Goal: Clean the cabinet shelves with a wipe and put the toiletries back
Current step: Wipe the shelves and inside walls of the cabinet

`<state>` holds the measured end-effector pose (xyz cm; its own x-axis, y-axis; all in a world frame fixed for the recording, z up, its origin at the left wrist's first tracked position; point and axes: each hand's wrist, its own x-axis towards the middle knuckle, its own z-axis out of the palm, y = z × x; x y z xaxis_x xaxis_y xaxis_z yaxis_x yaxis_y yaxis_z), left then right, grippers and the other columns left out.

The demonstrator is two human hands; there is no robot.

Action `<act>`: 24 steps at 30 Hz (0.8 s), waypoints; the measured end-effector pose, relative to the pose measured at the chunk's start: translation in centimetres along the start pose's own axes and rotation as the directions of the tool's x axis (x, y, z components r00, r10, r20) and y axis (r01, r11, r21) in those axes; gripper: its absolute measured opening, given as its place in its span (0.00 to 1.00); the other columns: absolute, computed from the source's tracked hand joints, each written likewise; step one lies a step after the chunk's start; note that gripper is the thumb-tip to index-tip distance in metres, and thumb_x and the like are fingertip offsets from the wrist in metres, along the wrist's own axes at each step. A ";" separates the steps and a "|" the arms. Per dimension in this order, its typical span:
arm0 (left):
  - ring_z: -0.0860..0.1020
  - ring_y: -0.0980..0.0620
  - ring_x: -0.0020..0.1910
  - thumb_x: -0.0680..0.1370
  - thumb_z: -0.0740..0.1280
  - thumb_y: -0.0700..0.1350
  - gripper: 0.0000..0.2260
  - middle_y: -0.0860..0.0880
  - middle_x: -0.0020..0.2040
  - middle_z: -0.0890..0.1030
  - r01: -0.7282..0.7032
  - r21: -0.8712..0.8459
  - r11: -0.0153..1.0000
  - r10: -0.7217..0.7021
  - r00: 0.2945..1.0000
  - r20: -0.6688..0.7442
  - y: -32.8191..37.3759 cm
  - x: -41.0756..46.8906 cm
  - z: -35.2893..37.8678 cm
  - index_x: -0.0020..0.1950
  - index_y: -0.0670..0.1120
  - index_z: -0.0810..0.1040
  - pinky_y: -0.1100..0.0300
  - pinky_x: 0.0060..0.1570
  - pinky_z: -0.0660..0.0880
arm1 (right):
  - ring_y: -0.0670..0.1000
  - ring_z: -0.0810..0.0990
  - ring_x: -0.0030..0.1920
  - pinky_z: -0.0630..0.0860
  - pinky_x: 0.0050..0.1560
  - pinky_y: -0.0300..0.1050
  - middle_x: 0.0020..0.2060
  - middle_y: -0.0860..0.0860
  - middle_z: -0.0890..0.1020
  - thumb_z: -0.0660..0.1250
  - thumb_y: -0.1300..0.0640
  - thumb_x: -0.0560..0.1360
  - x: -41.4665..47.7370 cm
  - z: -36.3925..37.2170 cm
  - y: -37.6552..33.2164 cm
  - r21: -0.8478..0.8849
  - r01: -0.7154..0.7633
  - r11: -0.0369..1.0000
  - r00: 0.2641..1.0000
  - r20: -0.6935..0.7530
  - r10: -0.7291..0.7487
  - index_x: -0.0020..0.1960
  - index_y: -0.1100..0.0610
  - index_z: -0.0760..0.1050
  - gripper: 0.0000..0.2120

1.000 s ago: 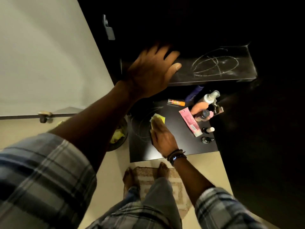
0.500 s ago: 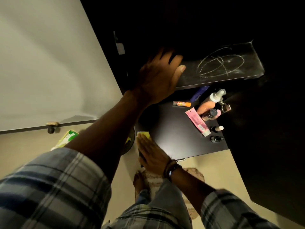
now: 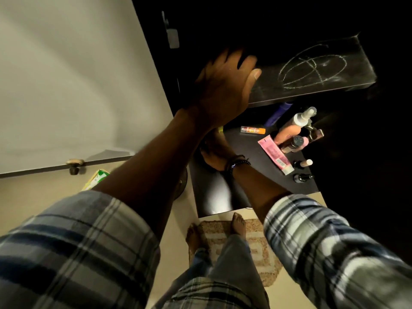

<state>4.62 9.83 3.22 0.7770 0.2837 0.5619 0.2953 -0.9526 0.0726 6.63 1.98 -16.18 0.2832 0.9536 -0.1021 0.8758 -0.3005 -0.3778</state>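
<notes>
The wipe [image 3: 220, 129], a yellow sliver, shows just past the right hand [image 3: 215, 150] on the lower shelf [image 3: 249, 148], mostly hidden under the left forearm. A second ago it sat mid-shelf; half a second ago it was at the near left edge; now it has swept back toward the far left, so wiping of this shelf is under way, probably not finished. The right hand lies flat, pressing the wipe down rather than closing around it. The left hand [image 3: 225, 85] is spread open, palm braced on the upper shelf [image 3: 312, 72], holding nothing.

That upper shelf carries chalky circle marks and looks unwiped. The toiletries, among them a pink tube [image 3: 274, 155], an orange stick [image 3: 253, 130] and a pump bottle [image 3: 296, 126], stay bunched at the lower shelf's right end.

The cabinet is dark inside. A pale door [image 3: 66, 74] hangs open on the left; a mat [image 3: 258, 246] lies on the floor.
</notes>
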 end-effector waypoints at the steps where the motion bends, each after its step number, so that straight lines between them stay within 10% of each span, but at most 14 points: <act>1: 0.78 0.43 0.53 0.80 0.55 0.50 0.17 0.42 0.55 0.81 -0.004 -0.009 1.000 0.004 1.000 0.002 0.0 0.0 0.0 0.56 0.43 0.79 0.54 0.51 0.74 | 0.65 0.64 0.70 0.57 0.73 0.58 0.69 0.63 0.69 0.59 0.55 0.75 -0.3 0.9 -0.8 0.027 -0.013 1.000 1.000 -0.006 0.014 0.70 0.63 0.66 0.26; 6: 0.78 0.44 0.52 0.80 0.55 0.50 0.16 0.43 0.55 0.81 -0.007 0.013 1.000 0.008 0.999 -0.041 -0.2 -0.2 -0.3 0.57 0.44 0.79 0.55 0.50 0.73 | 0.62 0.56 0.76 0.53 0.76 0.55 0.74 0.64 0.59 0.49 0.52 0.80 -10.5 5.2 -4.8 0.054 0.011 0.998 0.999 0.038 -0.013 0.75 0.67 0.56 0.28; 12: 0.78 0.44 0.56 0.81 0.53 0.52 0.18 0.44 0.58 0.80 -0.008 0.081 0.997 0.012 0.999 -0.040 -0.1 -0.5 -0.6 0.59 0.46 0.78 0.54 0.52 0.72 | 0.58 0.71 0.69 0.70 0.68 0.56 0.68 0.60 0.72 0.59 0.50 0.78 -21.2 3.4 -1.8 -0.005 -0.173 0.985 0.985 -0.024 0.173 0.71 0.62 0.67 0.25; 16: 0.78 0.45 0.54 0.81 0.53 0.52 0.17 0.46 0.57 0.80 -0.013 0.106 0.994 0.019 0.998 -0.057 -0.1 -0.5 -0.5 0.58 0.47 0.78 0.54 0.50 0.73 | 0.56 0.63 0.74 0.60 0.74 0.51 0.72 0.59 0.66 0.52 0.49 0.81 -16.3 0.5 2.1 0.004 -0.294 0.956 0.951 -0.098 0.293 0.74 0.62 0.61 0.26; 22: 0.79 0.46 0.52 0.80 0.55 0.53 0.16 0.47 0.55 0.81 -0.017 0.183 0.983 0.038 0.993 -0.113 -0.4 -0.5 -0.1 0.56 0.48 0.79 0.56 0.48 0.74 | 0.60 0.69 0.68 0.65 0.71 0.51 0.67 0.61 0.72 0.52 0.53 0.79 -2.3 -0.1 2.2 -0.058 0.096 0.994 0.992 0.085 -0.091 0.69 0.64 0.68 0.23; 24: 0.80 0.46 0.51 0.80 0.56 0.53 0.16 0.47 0.54 0.82 -0.018 0.168 0.986 0.040 0.991 -0.125 -0.4 -0.4 -0.1 0.55 0.48 0.80 0.56 0.47 0.74 | 0.63 0.74 0.62 0.70 0.65 0.54 0.61 0.63 0.76 0.55 0.54 0.79 -0.6 -1.0 2.4 -0.056 -0.039 0.998 0.998 0.052 0.042 0.64 0.64 0.72 0.19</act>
<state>4.13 10.11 2.99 0.7127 0.2298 0.6628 0.3703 -0.9257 -0.0772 8.94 0.62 -16.09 0.2988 0.9398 -0.1659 0.8845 -0.3380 -0.3215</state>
